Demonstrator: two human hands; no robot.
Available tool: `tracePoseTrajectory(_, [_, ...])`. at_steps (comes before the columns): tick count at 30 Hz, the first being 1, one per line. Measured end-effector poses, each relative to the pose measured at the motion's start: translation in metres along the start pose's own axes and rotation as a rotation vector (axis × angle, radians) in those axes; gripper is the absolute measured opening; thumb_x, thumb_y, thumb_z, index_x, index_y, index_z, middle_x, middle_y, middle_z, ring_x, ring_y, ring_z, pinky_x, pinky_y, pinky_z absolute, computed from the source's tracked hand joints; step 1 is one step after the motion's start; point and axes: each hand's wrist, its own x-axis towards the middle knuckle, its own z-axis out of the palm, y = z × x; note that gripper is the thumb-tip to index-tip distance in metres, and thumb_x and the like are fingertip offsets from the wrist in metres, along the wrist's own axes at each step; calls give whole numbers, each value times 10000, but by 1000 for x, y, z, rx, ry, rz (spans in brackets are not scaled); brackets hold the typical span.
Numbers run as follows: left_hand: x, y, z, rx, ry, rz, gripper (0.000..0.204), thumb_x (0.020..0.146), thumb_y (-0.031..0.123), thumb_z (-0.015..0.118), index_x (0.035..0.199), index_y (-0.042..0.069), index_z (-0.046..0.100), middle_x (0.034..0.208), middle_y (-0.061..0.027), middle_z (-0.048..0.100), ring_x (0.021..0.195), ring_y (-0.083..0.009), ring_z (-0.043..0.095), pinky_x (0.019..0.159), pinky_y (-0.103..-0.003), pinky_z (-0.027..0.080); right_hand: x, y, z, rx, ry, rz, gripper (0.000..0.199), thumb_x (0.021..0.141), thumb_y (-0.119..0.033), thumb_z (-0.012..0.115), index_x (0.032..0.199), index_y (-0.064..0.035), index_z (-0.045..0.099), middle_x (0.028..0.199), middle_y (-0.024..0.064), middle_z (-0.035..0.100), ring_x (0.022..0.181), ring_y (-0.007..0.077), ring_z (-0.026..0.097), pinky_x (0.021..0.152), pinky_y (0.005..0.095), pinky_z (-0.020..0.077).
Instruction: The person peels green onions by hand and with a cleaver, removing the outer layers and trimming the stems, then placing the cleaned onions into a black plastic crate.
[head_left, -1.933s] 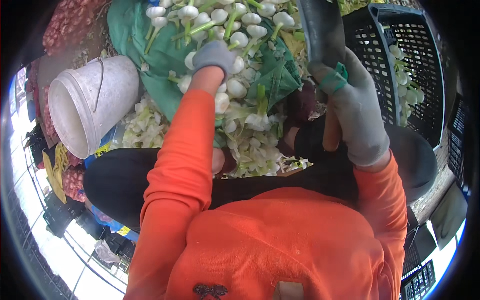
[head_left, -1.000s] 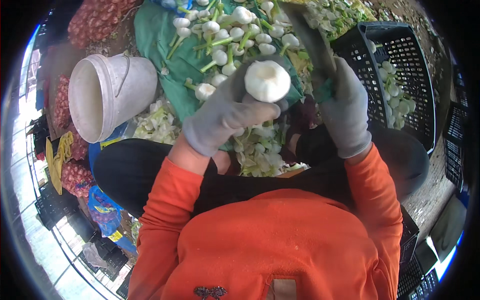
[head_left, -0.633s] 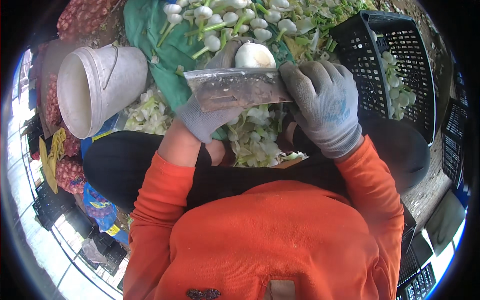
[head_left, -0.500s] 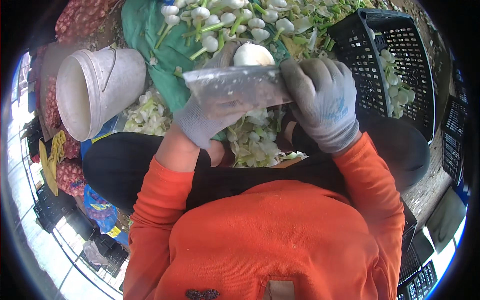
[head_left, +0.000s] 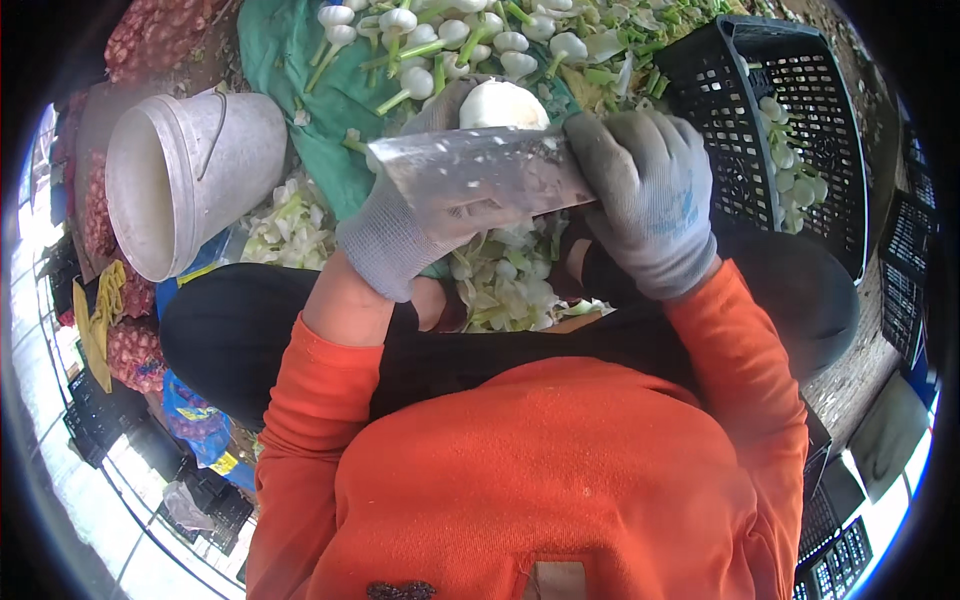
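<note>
In my gloved right hand [head_left: 648, 195] I grip a cleaver [head_left: 480, 180] by its handle, which the fingers hide. The broad grey blade, flecked with white bits, lies across in front of my left hand [head_left: 395, 225]. That gloved hand is closed around a large white garlic bulb [head_left: 503, 105], and the bulb's top shows above the blade. The blade covers most of the left fingers. Beyond my hands, several garlic bulbs with green stems [head_left: 410, 85] lie on a green cloth [head_left: 290, 75]. Peelings [head_left: 505, 285] are heaped between my legs.
A white bucket [head_left: 200, 175] lies tipped toward the left. On the right a black plastic crate [head_left: 715, 130] is tilted, with trimmed stem ends or bulbs [head_left: 795, 180] inside. Net sacks of reddish bulbs [head_left: 150, 40] stand at the far left. More crates [head_left: 905, 280] are at the right edge.
The blade has turned slightly and shows more of its flat face. My left hand and the garlic bulb have shifted a little to the left. Both grips stay the same.
</note>
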Motion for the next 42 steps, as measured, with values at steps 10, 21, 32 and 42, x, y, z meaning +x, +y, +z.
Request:
tracePoseTrajectory(10, [15, 20, -13, -598, 103, -590, 633, 655, 361, 852, 1103, 13, 573, 944, -74, 633, 839, -169, 634, 745, -297, 525, 8, 38, 6, -97, 91, 241, 278, 736, -128, 642, 1008, -125, 587, 836, 84, 588, 760, 300, 610, 651, 419, 482])
tracePoseTrajectory(21, [-2, -3, 0, -6, 129, -267, 600, 785, 154, 756, 1305, 10, 492, 1159, -114, 632, 1031, -191, 628, 898, -321, 512, 7, -7, 0, 16, 67, 21, 244, 772, -209, 613, 995, -114, 583, 801, 28, 546, 712, 223, 583, 614, 381, 445])
tracePoseTrajectory(32, [24, 19, -13, -588, 217, -583, 609, 679, 272, 873, 1116, -9, 556, 931, -48, 641, 808, -106, 619, 734, -250, 523, -2, 43, 20, -35, 161, 321, 177, 864, -148, 635, 1002, -47, 592, 796, 149, 603, 686, 360, 586, 612, 407, 480])
tracePoseTrajectory(42, [35, 44, 17, -1364, 628, -673, 388, 815, 78, 722, 1129, 55, 495, 992, -38, 611, 829, -119, 623, 714, -234, 525, -26, 27, 38, 259, -16, 689, 192, 816, -82, 606, 987, -11, 556, 852, 211, 598, 785, 413, 587, 668, 458, 478])
